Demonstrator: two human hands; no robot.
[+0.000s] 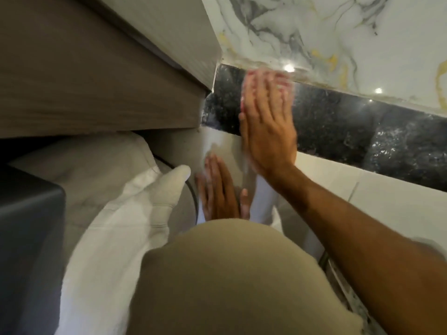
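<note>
— Fingers straight and together on the right hand (266,126), flat over the black stone strip (338,122) just below the marble tile (314,32).
— Left hand (217,192) sits lower, flat too, beside the white pillow (164,189).

Place: probably a bedroom, though the view is tight.
Bedding: white pillow (79,163), quilted cover (113,228).
Surroundings: wooden panel (84,93), marble wall tile (314,32), black granite strip (338,122).
</note>
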